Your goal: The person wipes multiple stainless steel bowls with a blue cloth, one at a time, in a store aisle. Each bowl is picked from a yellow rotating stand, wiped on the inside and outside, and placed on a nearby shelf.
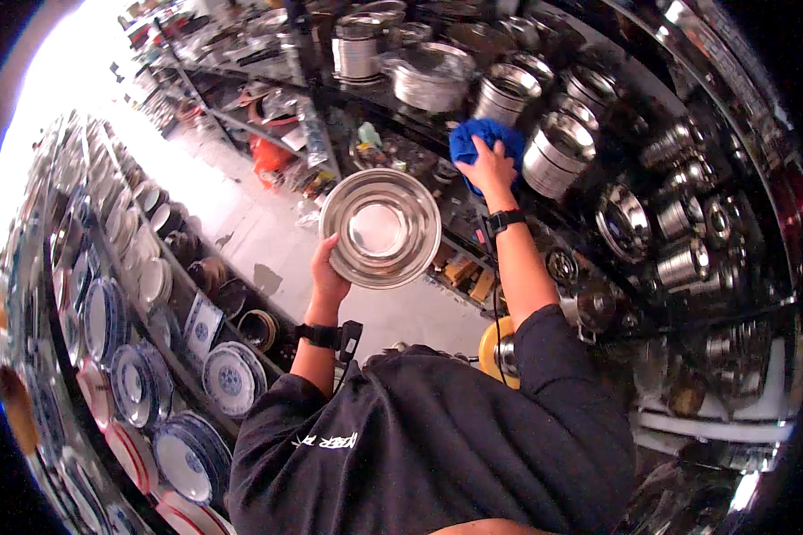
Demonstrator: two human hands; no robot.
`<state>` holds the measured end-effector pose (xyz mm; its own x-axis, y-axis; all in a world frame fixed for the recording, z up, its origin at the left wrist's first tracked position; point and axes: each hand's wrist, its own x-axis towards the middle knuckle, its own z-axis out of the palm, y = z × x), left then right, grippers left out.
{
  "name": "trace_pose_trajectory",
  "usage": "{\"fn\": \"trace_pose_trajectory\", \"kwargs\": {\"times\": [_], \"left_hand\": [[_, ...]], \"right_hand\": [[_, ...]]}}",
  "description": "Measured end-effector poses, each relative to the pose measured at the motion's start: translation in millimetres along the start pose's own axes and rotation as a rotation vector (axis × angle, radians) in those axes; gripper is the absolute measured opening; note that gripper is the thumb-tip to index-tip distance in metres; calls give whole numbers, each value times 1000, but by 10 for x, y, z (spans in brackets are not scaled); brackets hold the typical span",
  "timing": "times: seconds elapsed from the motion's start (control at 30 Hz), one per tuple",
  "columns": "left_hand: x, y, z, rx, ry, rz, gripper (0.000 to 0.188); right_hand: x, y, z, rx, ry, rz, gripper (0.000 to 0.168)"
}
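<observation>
A round stainless steel basin (379,229) is gripped at its lower left rim by my left hand (330,269), its inside facing up at me. My left thumb lies over the rim, and the other fingers are hidden under the basin. Further right, my right hand (490,167) is spread over a bunched blue cloth (485,137) and holds it. The cloth is at the edge of a dark metal shelf (435,142), just left of a stack of steel pots (554,160). Whether the cloth touches the shelf I cannot tell.
Steel pots, among them a plastic-wrapped one (431,77), crowd the right-hand shelves. Blue-patterned plates (234,378) fill the racks on my left. A narrow pale floor (274,221) runs between the racks. Low down by my right elbow is a yellow round object (492,348).
</observation>
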<state>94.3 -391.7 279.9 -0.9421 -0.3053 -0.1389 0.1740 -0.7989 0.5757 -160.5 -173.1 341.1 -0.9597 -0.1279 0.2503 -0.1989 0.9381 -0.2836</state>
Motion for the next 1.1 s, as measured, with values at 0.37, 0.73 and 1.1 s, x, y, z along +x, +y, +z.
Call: {"fn": "trace_pose_trajectory", "kwargs": {"times": [0.37, 0.73, 1.1], "left_hand": [[30, 145, 520, 481, -51, 492, 60], [75, -390, 1179, 646, -439, 393, 58], [-49, -376, 1354, 1072, -419, 617, 64]], "right_hand": [[-843, 34, -365, 945, 22, -447, 56], [-1339, -164, -46, 1252, -161, -46, 76], [-1361, 7, -487, 509, 17, -146, 45]]}}
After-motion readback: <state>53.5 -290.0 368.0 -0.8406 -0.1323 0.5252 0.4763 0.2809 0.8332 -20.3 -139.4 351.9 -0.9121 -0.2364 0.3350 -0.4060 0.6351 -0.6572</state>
